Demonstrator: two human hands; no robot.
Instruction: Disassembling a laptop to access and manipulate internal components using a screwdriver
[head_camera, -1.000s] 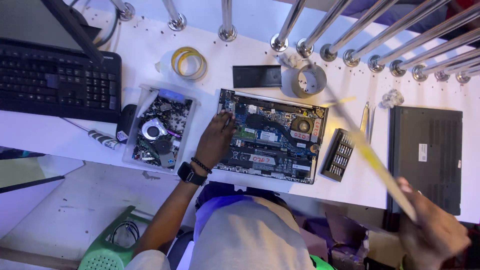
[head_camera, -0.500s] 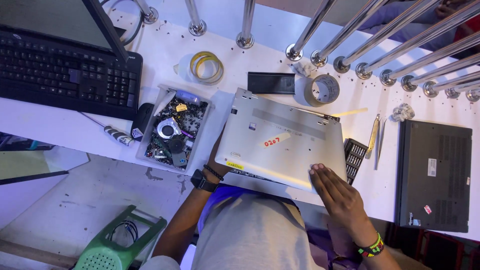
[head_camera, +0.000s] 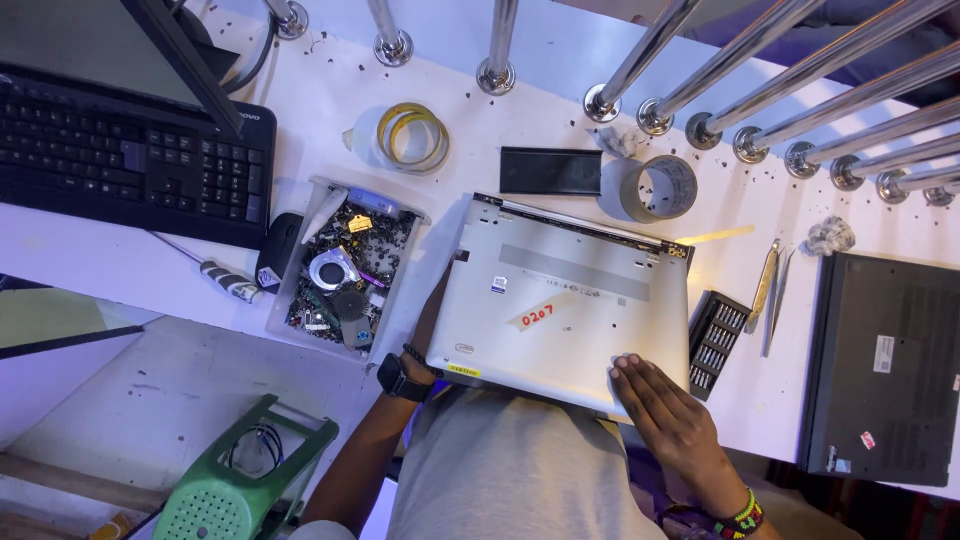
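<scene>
Right hand (head_camera: 668, 420) lies flat and open on the silver laptop cover (head_camera: 565, 300), left hand (head_camera: 432, 325) mostly hidden under its edge, grip unclear; uneven pressing risks the cover seating crooked or sliding into the parts tray (head_camera: 345, 268).

Two laptops: silver (head_camera: 565, 300), black (head_camera: 885, 365). Two tape rolls (head_camera: 410, 138) (head_camera: 660, 188). One keyboard (head_camera: 120, 170). One parts tray (head_camera: 345, 270).

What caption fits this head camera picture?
Two hands, right hand flat and left hand gripping, hold a silver laptop cover.
</scene>
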